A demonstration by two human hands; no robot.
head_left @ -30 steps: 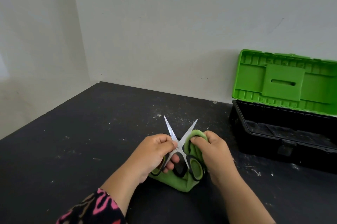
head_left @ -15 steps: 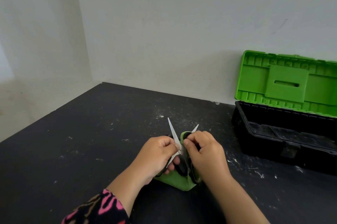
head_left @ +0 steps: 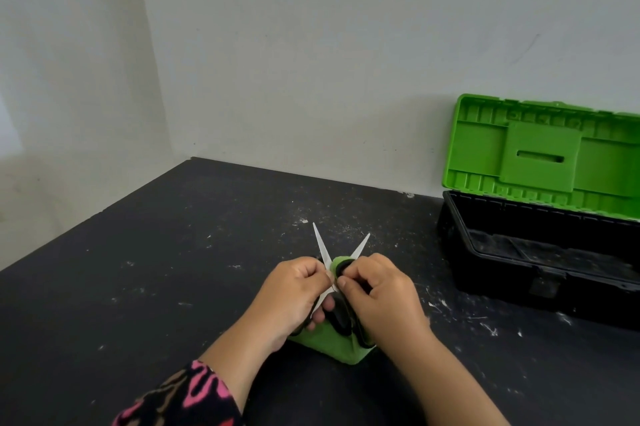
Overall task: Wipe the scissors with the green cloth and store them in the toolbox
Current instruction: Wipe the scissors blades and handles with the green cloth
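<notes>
As left hand (head_left: 294, 294) grips scissors (head_left: 321, 245) — right hand (head_left: 382, 295) pinches green cloth (head_left: 329, 346) | toolbox (head_left: 502, 273) open

Pale silver blades and black handles mark the scissors (head_left: 321, 247), set against a bright green cloth (head_left: 332, 344). The toolbox (head_left: 519, 269) is black with a vivid green lid (head_left: 540, 155). The worktop (head_left: 138, 287) is matt black, flecked with white specks. A dark sleeve (head_left: 187, 398) carries pink and brown blotches; the wall (head_left: 346, 62) is off-white.
</notes>
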